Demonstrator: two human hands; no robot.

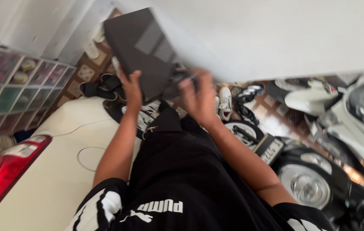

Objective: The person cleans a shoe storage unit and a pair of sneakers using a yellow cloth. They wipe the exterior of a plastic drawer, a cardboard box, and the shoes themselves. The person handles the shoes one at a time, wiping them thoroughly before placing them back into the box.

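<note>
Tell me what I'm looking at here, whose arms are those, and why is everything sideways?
There is no robot here. A person wears a camera on their head, so the one picture shows what they see looking down at their own arms and black shirt. The head is tilted, so everything looks slanted, and the picture is a bit blurry.

The left hand grips the edge of a flat, dark box that is lifted up in front. The right hand is at the box's other side and touches something small and dark that is too blurred to name.

Nearby are the back of a white car with its red tail light, a scooter, shoes on the tiled floor, and clear storage boxes.
</note>
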